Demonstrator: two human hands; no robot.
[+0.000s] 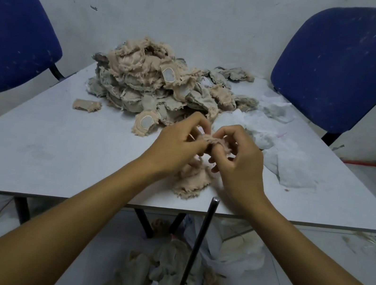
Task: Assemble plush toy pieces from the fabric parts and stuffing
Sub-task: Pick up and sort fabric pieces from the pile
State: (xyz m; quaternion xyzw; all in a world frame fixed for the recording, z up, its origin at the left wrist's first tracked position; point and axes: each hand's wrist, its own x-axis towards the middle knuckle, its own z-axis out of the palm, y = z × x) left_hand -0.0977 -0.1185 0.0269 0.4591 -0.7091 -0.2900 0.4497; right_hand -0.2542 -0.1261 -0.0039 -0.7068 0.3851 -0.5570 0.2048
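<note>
Pinching small beige fabric piece (210, 139) with both hands, left hand (176, 145) and right hand (241, 161) fingers curled round it, above counter (57, 145) near front edge. Fabric pile (151, 86) behind, bare counter left of it.

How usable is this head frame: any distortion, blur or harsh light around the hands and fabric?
Head view: wide-angle distortion bows the table edge and leans both blue chairs outward; light is dim, flat and bluish, without glare or hard shadows; left hand, right hand and the beige fabric piece they pinch are fairly sharp; the fabric pile looks softer, the floor clutter blurred.
</note>
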